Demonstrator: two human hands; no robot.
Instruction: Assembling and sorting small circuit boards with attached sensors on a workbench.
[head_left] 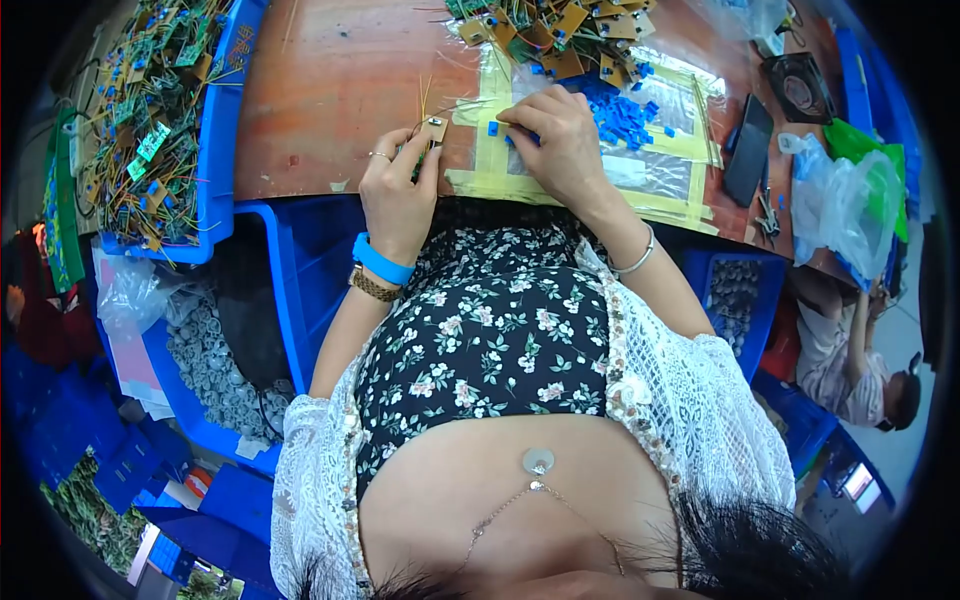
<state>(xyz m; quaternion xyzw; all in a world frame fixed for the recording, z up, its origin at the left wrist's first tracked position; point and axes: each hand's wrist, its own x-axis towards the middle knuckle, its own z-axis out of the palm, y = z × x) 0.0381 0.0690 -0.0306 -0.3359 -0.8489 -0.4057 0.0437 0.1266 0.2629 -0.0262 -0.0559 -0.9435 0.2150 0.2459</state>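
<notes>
My left hand (400,185) pinches a small tan circuit board (436,128) with thin wires sticking up from it, just above the table's near edge. To its right, my right hand (560,140) has its thumb and forefinger drawn together at a small blue piece (493,129), over yellow tape on the table. A heap of similar blue pieces (622,115) lies beyond and to the right of that hand. Behind the heap is a pile of tan boards (565,25) with wires and blue parts.
A blue tray (222,130) of wired green and tan boards stands at the left. On the table's right lie a black phone (748,150), keys (768,218), a black fan (798,88) and plastic bags (845,195). Below are blue bins of grey parts (205,350). Another person (850,360) sits at the right.
</notes>
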